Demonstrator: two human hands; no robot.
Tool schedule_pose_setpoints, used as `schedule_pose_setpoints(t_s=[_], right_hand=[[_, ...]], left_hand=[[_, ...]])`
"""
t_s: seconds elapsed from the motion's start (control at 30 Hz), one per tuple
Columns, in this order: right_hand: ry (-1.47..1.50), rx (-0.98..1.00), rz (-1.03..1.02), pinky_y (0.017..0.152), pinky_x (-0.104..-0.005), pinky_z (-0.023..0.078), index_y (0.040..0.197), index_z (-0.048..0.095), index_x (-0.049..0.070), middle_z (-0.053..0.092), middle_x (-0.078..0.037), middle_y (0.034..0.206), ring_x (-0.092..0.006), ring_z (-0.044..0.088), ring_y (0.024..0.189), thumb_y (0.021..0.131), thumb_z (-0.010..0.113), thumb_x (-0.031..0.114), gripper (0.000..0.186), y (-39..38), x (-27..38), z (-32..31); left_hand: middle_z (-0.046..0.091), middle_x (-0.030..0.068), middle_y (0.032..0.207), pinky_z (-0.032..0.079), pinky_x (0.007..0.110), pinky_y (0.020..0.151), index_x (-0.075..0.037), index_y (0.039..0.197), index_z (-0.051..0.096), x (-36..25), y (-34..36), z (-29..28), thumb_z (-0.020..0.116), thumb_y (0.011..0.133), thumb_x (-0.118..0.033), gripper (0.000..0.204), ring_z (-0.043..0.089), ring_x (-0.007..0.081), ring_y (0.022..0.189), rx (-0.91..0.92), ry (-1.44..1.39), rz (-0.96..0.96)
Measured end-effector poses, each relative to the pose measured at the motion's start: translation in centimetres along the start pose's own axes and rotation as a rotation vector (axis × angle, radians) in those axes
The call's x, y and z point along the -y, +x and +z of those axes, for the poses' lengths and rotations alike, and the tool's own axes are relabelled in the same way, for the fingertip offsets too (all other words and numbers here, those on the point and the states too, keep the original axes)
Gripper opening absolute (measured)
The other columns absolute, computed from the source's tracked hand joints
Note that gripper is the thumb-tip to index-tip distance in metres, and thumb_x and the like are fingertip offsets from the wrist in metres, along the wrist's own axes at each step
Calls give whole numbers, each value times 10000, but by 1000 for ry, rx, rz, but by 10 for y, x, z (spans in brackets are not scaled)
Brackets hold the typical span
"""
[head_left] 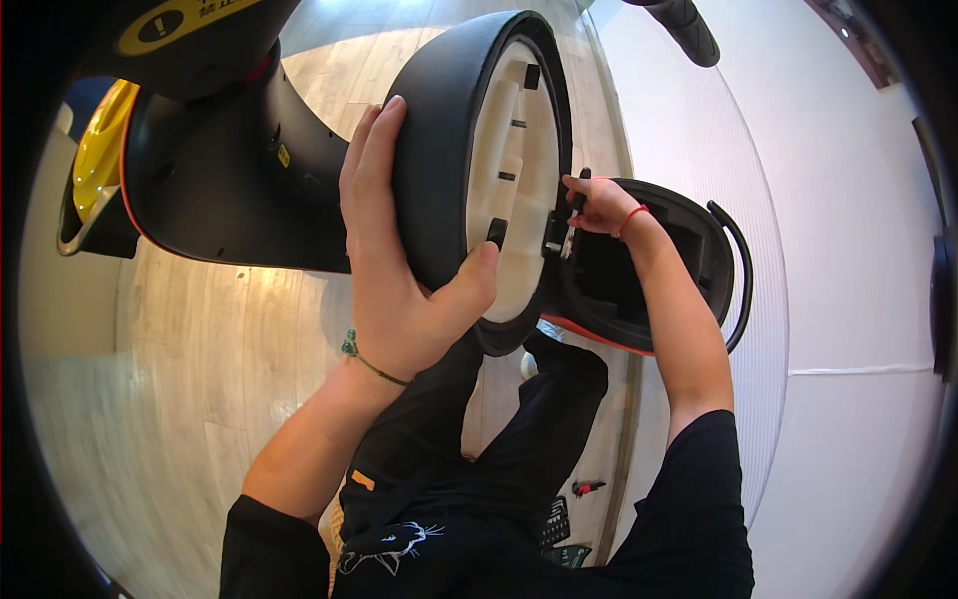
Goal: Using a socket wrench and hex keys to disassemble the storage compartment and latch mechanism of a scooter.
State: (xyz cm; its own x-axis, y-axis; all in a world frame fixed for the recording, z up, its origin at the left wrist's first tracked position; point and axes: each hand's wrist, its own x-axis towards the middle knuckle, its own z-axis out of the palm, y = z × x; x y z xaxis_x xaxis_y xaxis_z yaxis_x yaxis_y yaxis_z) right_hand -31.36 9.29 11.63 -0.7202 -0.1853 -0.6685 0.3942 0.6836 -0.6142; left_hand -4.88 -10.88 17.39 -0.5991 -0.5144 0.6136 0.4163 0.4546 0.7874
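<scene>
A black scooter seat is tipped up, with its cream underside facing right. My left hand grips its near side, fingers over the black cover and thumb pressed on the underside. At the hinge on the seat's right edge, my right hand pinches a slim hand tool with a black handle and a metal shaft. The tool's tip is at the hinge; its exact kind cannot be made out. Beside and beneath my right hand lies the open black storage compartment.
The black scooter body reaches left to a yellow part. A curved black bar rims the far right. A black handle grip juts in at the top. A red-and-black tool and a dark tool case lie near my legs.
</scene>
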Motion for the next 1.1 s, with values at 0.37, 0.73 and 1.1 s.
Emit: schedule_pose_setpoints(t_s=[0.37, 0.73, 1.1], right_hand=[[-522, -330, -994, 598, -416, 495, 921, 590, 69, 586, -150, 747, -350, 619, 682, 845, 687, 123, 135, -103, -102, 77], [-278, -507, -765, 641, -397, 483, 970, 564, 49, 584, -153, 872, -325, 600, 740, 899, 587, 65, 77, -102, -185, 124], [135, -401, -736, 669, -339, 480, 1097, 583, 55, 634, -154, 834, -264, 634, 756, 919, 615, 138, 199, -130, -132, 107]], left_hand=[[364, 208, 1480, 252, 453, 1143, 32, 1451, 321, 5, -1, -2, 697, 694, -262, 895, 312, 367, 1404, -11, 12, 25], [368, 170, 1471, 257, 396, 1141, 16, 1471, 299, -1, 2, -5, 702, 740, -293, 890, 367, 290, 1358, -11, -109, -23], [317, 158, 1517, 208, 392, 1160, -2, 1489, 288, -4, 4, -2, 649, 784, -321, 854, 305, 282, 1400, 15, -97, -67]])
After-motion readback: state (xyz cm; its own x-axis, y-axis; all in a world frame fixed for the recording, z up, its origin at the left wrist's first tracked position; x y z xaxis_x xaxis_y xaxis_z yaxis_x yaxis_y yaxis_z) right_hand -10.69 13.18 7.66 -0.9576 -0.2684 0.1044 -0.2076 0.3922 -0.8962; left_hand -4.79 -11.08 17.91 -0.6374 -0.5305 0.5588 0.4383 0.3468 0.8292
